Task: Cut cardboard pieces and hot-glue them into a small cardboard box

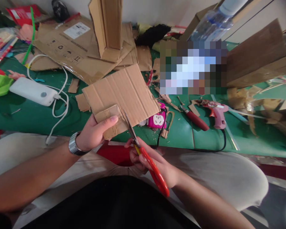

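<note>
My left hand (94, 133), with a metal watch on its wrist, grips the near corner of a brown cardboard sheet (124, 92) held above my lap, thumb on top. My right hand (152, 163) is wrapped round the red handles of a pair of scissors (145, 156). The scissor blades reach into the sheet's near edge, beside a partly cut flap under my left thumb.
On the green mat (33, 117) lie a white power bank (33, 91) with its cable, a pink socket block (157, 120), a pink glue gun (216, 113), a red-handled tool (195, 119) and cardboard scraps. Flattened boxes (71, 47) and an upright cardboard piece (108, 28) stand behind.
</note>
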Demonstrator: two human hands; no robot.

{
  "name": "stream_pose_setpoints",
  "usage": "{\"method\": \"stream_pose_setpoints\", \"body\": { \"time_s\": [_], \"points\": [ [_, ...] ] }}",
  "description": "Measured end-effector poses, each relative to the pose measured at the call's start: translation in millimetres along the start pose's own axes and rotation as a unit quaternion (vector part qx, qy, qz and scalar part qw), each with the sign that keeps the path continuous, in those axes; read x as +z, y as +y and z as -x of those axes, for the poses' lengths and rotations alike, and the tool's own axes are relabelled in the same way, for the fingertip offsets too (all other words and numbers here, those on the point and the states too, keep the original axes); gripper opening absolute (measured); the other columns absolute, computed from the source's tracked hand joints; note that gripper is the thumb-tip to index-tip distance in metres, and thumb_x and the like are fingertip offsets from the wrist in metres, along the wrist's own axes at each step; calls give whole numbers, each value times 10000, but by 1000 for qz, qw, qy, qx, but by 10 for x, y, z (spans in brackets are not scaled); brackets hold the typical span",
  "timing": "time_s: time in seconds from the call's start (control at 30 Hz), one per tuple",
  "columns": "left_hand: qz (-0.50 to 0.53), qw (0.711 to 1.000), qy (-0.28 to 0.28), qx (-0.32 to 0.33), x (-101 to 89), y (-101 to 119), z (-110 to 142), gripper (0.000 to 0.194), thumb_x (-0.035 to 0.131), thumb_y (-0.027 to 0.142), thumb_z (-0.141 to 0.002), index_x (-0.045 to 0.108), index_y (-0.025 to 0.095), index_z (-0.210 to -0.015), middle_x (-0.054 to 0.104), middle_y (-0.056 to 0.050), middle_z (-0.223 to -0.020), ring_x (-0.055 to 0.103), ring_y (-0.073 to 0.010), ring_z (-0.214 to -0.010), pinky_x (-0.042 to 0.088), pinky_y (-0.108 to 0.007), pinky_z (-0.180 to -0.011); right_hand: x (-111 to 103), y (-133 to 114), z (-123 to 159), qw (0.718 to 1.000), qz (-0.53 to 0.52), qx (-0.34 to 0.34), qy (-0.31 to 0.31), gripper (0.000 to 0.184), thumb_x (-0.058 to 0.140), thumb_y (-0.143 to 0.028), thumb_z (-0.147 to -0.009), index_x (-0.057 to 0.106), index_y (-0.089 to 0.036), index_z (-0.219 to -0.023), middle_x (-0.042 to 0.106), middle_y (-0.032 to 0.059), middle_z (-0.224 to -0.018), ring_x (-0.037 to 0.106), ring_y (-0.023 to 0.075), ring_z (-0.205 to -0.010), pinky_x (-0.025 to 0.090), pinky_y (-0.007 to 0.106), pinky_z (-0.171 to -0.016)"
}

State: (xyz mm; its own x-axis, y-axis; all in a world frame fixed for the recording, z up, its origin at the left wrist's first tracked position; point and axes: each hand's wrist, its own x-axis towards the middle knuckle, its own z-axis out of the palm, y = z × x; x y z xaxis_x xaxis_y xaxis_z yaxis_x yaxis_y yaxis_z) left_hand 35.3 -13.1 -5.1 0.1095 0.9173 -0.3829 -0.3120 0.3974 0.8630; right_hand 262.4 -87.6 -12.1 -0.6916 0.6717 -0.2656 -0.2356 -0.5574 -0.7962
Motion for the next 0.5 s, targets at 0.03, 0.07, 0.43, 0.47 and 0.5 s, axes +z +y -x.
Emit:
{"method": "stream_pose_setpoints", "body": {
  "time_s": [0.03, 0.07, 0.43, 0.47, 0.5],
  "points": [
    [1, 1000, 5, 11, 4, -1, 5, 332, 1023, 336, -725, 771, 233, -914, 807, -2, -824, 830, -236, -917, 683, -258, -724, 0, 0, 1, 1000, 0, 1, -1, 498, 628, -655, -1125, 525, -216, -1337, 422, -60, -845, 303, 123, -678, 242, 288, -597],
    [4, 1000, 9, 24, 8, -3, 9, 327, 1020, 329, -723, 769, 234, -909, 792, 1, -786, 833, -245, -911, 698, -281, -751, -1, 1, 3, 1000, -1, 2, -3, 492, 635, -648, -1124, 523, -215, -1328, 421, -62, -840, 302, 122, -675, 239, 290, -598],
    [-4, 999, 12, 33, 2, -8, 28, 306, 1006, 314, -749, 761, 236, -915, 796, 9, -783, 814, -212, -822, 684, -253, -699, 2, 44, 6, 1000, -24, 3, -1, 486, 660, -640, -1115, 553, -210, -1314, 423, -59, -837, 300, 107, -654, 227, 269, -562],
    [-2, 999, 11, 30, 0, -10, 28, 310, 1010, 323, -748, 764, 236, -915, 789, 16, -770, 794, -194, -765, 686, -258, -703, 7, 37, 4, 1000, -24, 6, 2, 495, 663, -648, -1112, 556, -208, -1311, 423, -59, -837, 298, 108, -657, 225, 268, -561],
    [2, 1000, 9, 27, -3, -12, 27, 318, 1015, 342, -747, 767, 234, -914, 784, 17, -758, 772, -182, -716, 685, -266, -698, 12, 29, 3, 1000, -22, 9, 4, 504, 666, -657, -1107, 558, -207, -1306, 424, -59, -835, 297, 108, -659, 223, 268, -559]
  ]
}}
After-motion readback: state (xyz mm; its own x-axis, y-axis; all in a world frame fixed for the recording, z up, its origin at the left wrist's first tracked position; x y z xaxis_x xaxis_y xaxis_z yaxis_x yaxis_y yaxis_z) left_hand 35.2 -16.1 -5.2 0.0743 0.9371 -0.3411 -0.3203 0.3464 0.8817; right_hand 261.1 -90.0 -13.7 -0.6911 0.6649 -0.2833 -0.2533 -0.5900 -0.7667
